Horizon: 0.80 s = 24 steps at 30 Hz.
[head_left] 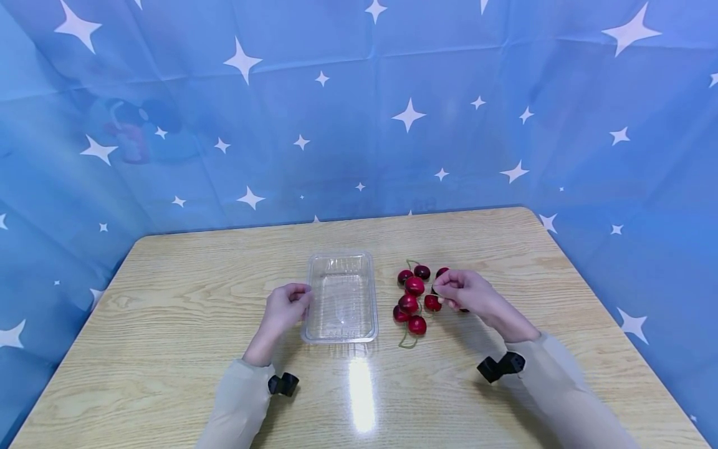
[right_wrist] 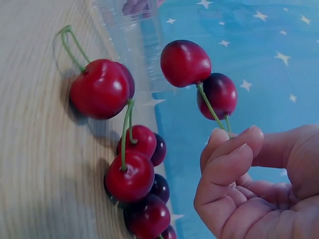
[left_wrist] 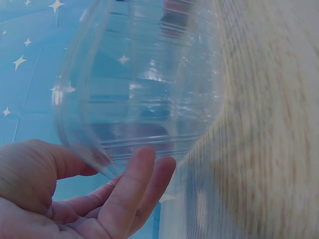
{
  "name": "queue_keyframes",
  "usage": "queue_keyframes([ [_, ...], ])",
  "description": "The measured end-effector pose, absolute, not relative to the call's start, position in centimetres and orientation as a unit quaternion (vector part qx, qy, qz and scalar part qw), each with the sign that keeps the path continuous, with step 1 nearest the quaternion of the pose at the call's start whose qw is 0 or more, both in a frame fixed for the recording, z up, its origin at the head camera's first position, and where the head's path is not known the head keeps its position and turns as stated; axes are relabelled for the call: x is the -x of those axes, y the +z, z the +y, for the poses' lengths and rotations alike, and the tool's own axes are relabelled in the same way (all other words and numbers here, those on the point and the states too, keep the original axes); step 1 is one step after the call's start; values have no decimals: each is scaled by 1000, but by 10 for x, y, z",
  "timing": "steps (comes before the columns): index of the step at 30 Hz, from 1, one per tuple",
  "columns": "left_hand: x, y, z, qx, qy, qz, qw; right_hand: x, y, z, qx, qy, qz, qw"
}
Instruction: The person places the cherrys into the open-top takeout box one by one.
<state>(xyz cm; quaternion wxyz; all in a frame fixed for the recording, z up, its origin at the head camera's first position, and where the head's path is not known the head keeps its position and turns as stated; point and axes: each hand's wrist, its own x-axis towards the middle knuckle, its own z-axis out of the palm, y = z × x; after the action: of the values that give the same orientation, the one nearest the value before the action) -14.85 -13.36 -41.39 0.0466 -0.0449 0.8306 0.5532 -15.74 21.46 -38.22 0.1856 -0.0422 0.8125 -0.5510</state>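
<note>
On the left, my left hand [head_left: 288,305] pinches the left rim of a clear plastic container [head_left: 339,340] standing on the table. From the left wrist view, the thumb lies at the rim and the fingertips [left_wrist: 144,154] touch the outer wall. My right hand [head_left: 468,290] is to the container's right, over a group of cherries [head_left: 414,286]. Between thumb and fingers it pinches the green stems of a cherry pair [right_wrist: 185,63], which is held up off the table in the right wrist view. The right hand partly covers some cherries in the head view.
Several red cherries with joined green stems [right_wrist: 125,134] lie close together right of the container. The wooden table [head_left: 196,312] ends at a blue star-patterned cloth [head_left: 336,125] behind and at the sides. Light glares on the tabletop in front of the container.
</note>
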Motion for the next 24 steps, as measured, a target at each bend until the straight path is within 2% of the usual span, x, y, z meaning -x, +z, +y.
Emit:
queue_keyframes([
  [24,150,-415,-133,60,559,825,50,177,-374,176,59,-556,806,193],
])
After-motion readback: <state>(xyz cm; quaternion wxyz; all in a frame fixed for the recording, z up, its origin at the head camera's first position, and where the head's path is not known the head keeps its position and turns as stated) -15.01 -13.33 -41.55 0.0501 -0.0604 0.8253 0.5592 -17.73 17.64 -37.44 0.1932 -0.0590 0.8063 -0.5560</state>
